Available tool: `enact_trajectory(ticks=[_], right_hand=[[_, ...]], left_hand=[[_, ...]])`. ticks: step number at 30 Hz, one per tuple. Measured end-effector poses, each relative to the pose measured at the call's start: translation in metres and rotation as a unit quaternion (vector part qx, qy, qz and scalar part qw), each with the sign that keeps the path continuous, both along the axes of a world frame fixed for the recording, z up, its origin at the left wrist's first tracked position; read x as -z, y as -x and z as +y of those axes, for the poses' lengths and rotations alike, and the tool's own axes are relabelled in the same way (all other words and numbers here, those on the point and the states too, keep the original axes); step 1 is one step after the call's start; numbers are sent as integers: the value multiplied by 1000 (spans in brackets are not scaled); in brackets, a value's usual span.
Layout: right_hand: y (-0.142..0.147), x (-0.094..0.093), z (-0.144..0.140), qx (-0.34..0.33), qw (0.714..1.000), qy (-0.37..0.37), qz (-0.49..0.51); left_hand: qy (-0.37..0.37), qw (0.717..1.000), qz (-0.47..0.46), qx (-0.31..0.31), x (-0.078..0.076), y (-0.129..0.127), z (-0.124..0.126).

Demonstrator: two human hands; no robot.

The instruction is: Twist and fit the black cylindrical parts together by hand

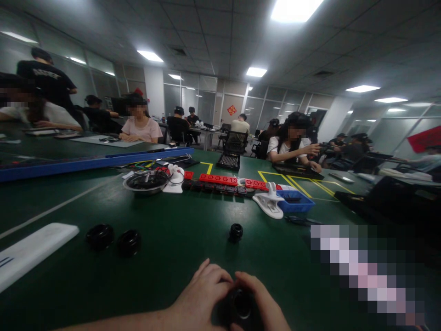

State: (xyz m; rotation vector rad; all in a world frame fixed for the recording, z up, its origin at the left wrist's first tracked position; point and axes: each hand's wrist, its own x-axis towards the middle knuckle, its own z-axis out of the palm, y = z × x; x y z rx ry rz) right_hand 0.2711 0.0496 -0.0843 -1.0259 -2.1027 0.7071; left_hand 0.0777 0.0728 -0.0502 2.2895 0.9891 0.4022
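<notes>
You cup a black, hollow piece (pixel 237 307) between your left hand (pixel 206 289) and right hand (pixel 263 299), each grip curled closed about it, at the green tabletop (pixel 179 230).

The left hand (pixel 206 292) and right hand (pixel 263 303) curve in close together, left forearm (pixel 138 320) nearly level.

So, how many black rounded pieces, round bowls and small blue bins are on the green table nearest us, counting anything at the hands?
Black rounded pieces: 4 (far left, its neighbour, middle, and one between the left hand and right hand)
Round bowls: 1
Small blue bins: 1
Total: 6
</notes>
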Motion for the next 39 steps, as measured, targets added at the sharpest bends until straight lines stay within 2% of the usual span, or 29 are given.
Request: enact_trajectory(ticks=[3, 6, 9, 19, 26, 34, 39], right_hand=[[0, 1, -3, -7, 1000, -1, 3], [5, -5, -5, 33, 997, -35, 53], [10, -14, -6, 61, 996, -52, 50], [9, -17, -9, -8, 994, -104, 18], [14, -19, -7, 67, 996, -56, 2], [10, -7, -7, 6, 998, -66, 15], [10, -12, -6, 27, 996, -86, 13]], left_hand=[[1, 1000, -10, -4, -1, -1, -3], [-11, 1000, -24, -8, 1, 0, -4], [-15, 999, -26, -12, 1, 0, -5], [-18, 999, -13, -25, -5, 0, -11], [-36, 999, -29, -14, 0, 1, -9], [-21, 999, -23, -14, -6, 0, -9], [-25, 999, -27, -14, -6, 1, -10]])
